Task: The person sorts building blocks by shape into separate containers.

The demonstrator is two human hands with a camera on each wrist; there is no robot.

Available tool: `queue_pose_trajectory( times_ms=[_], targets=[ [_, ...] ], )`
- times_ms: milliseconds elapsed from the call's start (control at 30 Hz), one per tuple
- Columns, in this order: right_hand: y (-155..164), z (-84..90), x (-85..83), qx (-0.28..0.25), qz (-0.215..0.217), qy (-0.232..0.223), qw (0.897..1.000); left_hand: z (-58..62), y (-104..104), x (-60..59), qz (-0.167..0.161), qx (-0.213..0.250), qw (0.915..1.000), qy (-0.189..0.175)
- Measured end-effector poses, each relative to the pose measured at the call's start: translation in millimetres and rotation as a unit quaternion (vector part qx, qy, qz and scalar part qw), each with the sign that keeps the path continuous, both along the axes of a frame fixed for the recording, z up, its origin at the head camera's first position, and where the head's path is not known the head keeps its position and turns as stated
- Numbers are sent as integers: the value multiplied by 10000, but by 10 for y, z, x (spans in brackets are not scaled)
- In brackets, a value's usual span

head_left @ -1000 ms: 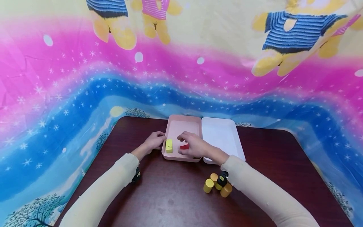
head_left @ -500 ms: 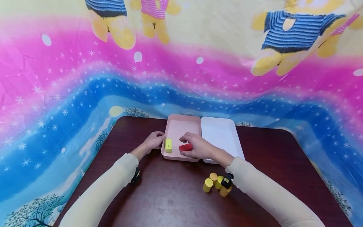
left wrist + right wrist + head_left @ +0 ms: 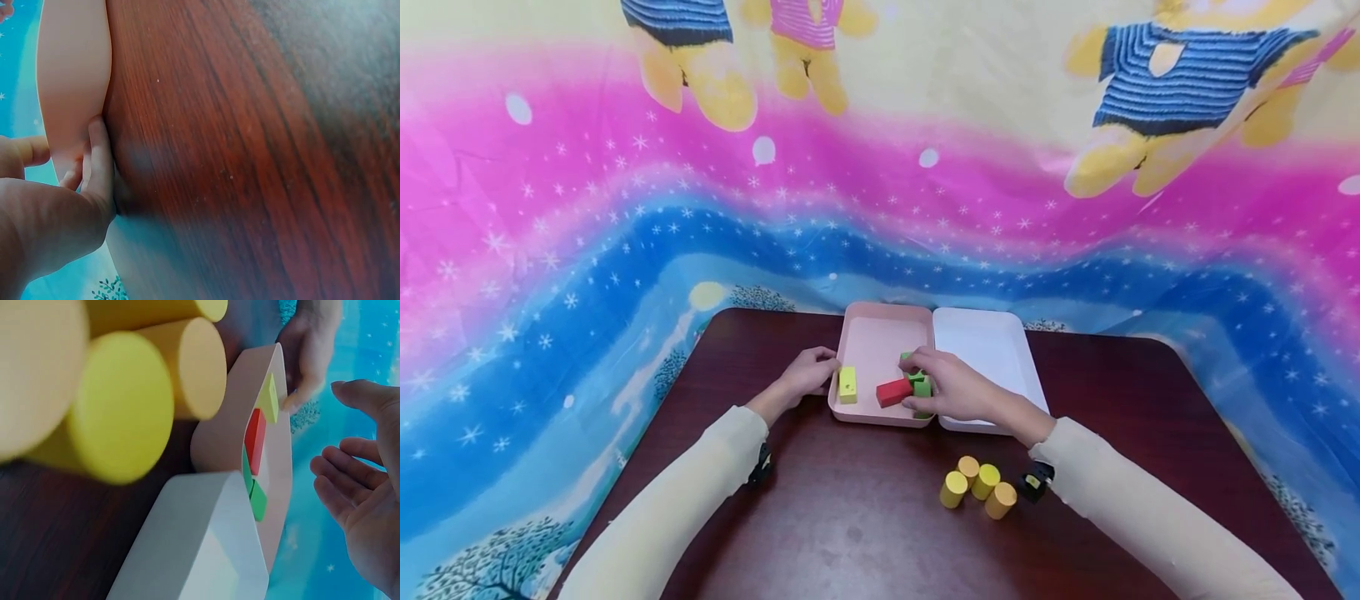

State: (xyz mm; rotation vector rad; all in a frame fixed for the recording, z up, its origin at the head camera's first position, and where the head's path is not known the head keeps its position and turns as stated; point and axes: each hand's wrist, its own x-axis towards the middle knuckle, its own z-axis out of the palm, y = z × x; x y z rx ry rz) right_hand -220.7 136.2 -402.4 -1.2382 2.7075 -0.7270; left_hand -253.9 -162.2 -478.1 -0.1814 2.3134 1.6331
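A pink tray [image 3: 876,342] lies on the dark wooden table [image 3: 850,517] and holds a yellow block [image 3: 847,385], a red block [image 3: 892,392] and green blocks [image 3: 919,386]. My left hand [image 3: 805,373] holds the tray's left rim, fingers against its wall [image 3: 72,75]. My right hand [image 3: 958,390] hovers over the tray's right side, fingertips just above the green blocks. In the right wrist view that hand [image 3: 362,487] has its fingers spread and holds nothing; the red block [image 3: 254,440], the yellow block [image 3: 270,397] and the green blocks [image 3: 256,497] lie in the tray.
A white tray [image 3: 981,350] sits flush against the pink one on its right. Several yellow cylinders [image 3: 973,483] lie on the table near my right forearm. A colourful cloth [image 3: 880,208] hangs behind the table.
My right hand has slid to the right off the red block, and the green blocks now show beside it. The left hand has stayed on the tray's rim.
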Motion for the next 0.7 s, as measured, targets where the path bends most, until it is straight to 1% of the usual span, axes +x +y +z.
queue_pose_trajectory(
  times_ms=[167,267,367,567,700],
  targets=[
    [139,55,7,-139,-93,83,9998,5,-19,-2,-47,53,10000,32],
    [209,86,23,-167,-164,35,9997,-14,-36,12,-57,75,10000,-26],
    [288,120,44,-179,-218,93,9996,-40,-46,14,-52,92,9999,-60],
    [481,207,82,-392,-298,261,9984,-67,-36,-10,-113,295,9995,80],
    [576,229,92,-387,-383,278,9981,-80,-41,-5,-98,245,9996,103]
  ],
)
